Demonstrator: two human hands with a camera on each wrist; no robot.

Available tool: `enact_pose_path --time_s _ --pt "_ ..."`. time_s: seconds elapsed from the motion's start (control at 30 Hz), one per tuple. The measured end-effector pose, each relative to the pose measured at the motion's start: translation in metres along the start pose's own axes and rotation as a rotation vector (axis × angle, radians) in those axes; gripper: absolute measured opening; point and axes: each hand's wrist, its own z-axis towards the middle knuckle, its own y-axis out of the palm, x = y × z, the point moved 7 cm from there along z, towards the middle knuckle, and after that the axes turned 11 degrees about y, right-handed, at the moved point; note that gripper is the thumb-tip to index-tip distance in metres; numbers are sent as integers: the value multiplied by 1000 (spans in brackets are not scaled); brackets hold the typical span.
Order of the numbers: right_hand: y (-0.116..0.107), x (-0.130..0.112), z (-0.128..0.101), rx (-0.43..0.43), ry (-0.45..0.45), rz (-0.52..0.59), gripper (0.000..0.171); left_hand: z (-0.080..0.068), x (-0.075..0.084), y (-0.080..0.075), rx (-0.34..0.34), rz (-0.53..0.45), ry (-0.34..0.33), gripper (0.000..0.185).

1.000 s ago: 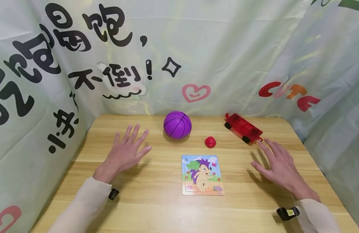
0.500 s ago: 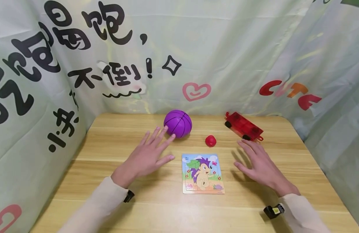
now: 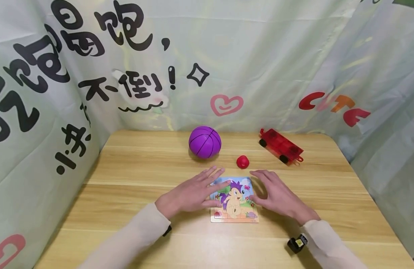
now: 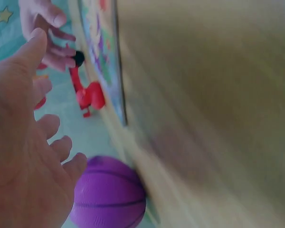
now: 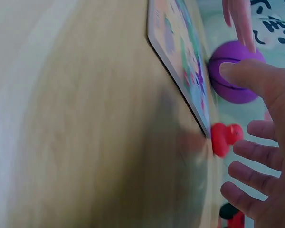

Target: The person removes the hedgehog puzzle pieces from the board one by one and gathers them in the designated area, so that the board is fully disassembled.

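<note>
Two flat hands, left hand (image 3: 193, 192) and right hand (image 3: 275, 194), flank one puzzle (image 3: 234, 203), fingers relaxed, holding nothing.

A square cartoon hedgehog puzzle (image 3: 234, 201) lies flat on the wooden table's near middle.

My left hand (image 3: 193, 192) and right hand (image 3: 277, 194) flank the puzzle board (image 3: 234, 209), fingers spread over its left and right edges. Only a narrow gap between my two hands above the board's middle. Beyond my fingertips: purple ball (image 3: 205, 142) on the far left side, small red toy (image 3: 242, 161) just past the board's far edge, red toy car (image 3: 281, 146) further right. These three block a straight push forward. The table (image 3: 126, 179) lies bare left of my left hand, right of my right hand, and along the near edge. Cloth walls (image 3: 42, 112) close in left, back and right.
</note>
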Motion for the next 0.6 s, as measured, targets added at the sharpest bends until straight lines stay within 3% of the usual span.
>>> enact_pose_path --time_s 0.3,0.6 --pt "12 -15 7 1 -88 -40 73 19 13 16 -72 46 104 74" --pt "16 -21 10 -10 -124 -70 67 28 17 31 -135 64 102 68"
